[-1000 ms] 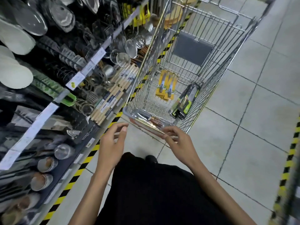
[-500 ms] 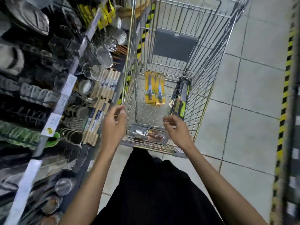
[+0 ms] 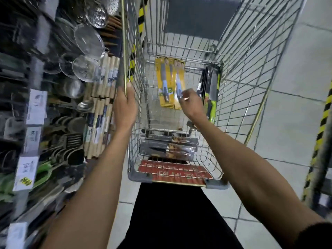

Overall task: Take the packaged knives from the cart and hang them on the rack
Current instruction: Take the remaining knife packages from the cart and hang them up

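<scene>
Fingers (image 3: 186, 94) of my right hand (image 3: 191, 105) sit loosely apart, closed on nothing. Since half a second ago, my left hand (image 3: 124, 106) has left the cart (image 3: 251, 72) handle and clamped its side rim, next to the rack (image 3: 37, 72). My right has reached in over the yellow knife packs (image 3: 167, 81) lying on the cart floor. A grasp looks imminent.

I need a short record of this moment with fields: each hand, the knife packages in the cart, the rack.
left hand: grips the top rail of the cart
right hand: inside the cart, at the yellow knife packages; grip unclear
green-black packages: stand along the right wall
clear packages: lie at the near end
rack: left of the cart, holds strainers and rolling pins
</scene>
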